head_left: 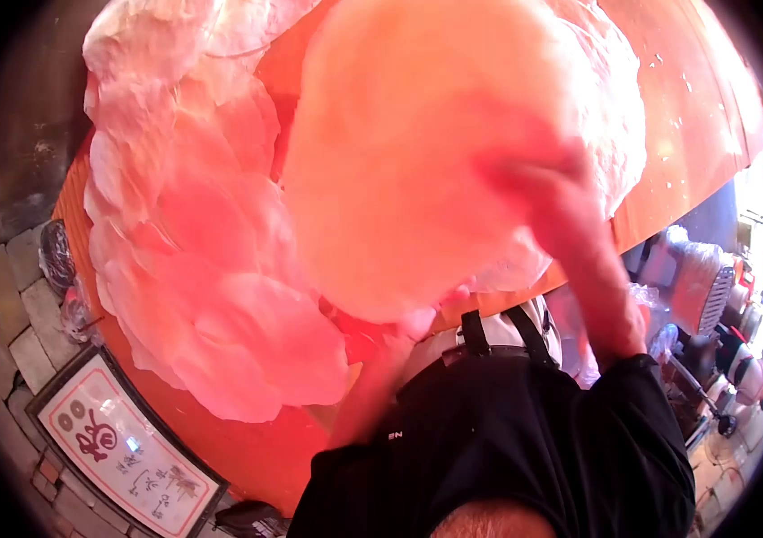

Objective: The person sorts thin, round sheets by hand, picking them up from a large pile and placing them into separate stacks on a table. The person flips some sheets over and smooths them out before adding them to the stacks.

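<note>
Large pale sheet (399, 161) at the centre, apparently raised over the worktop (691, 134); your left hand (410, 328) is at its near edge, probably to support it, and your right hand (538, 175) is over its right side, though blur and overlap mean I cannot tell whether either grips. Similar sheets overlap in a left pile (202, 269) and a right pile (619, 117), presumably flanking you for easy reach.
</note>
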A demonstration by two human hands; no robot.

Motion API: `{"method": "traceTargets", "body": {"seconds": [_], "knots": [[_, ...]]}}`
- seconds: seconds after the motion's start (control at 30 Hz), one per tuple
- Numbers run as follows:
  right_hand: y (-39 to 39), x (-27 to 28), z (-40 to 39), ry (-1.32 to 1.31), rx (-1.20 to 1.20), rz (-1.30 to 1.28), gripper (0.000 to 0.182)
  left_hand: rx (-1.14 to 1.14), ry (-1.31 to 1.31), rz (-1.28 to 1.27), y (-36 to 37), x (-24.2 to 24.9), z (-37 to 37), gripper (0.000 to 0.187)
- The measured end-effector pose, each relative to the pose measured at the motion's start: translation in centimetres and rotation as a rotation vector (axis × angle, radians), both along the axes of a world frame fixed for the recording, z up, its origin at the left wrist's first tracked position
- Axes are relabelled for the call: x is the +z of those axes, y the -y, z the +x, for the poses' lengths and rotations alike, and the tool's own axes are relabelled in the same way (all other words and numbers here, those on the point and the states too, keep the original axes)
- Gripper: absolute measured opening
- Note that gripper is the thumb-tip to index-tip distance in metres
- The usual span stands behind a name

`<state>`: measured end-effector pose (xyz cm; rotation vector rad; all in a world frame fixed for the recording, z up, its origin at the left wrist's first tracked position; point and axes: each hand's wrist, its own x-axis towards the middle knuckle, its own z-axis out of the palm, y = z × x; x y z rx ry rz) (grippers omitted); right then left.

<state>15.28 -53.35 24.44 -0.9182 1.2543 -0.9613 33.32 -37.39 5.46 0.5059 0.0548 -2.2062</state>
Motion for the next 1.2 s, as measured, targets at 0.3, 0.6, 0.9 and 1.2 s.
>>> {"method": "traceTargets", "body": {"seconds": [0.3,0.6,0.9,1.2], "knots": [[-2.7,-8.6,-11.2,-1.257,-0.015,-0.354,0.073,0.536,0.037,0.055,4.2,5.0,1.2,0.060],[-5.9,-4.1,0.5,-0.728,0.479,-0.683,0.057,0.403,0.307,-0.198,4.3,6.3,0.8,0.056],[-5.6,-5.9,-0.5,-0.689,0.358,-0.629,0.009,0.361,0.577,-0.114,5.4,8.2,-0.9,0.048],[-5.9,-8.5,2.7,-0.957,0.535,-0.599,0.006,0.251,0.811,-0.170,3.1,2.6,1.6,0.056]]}}
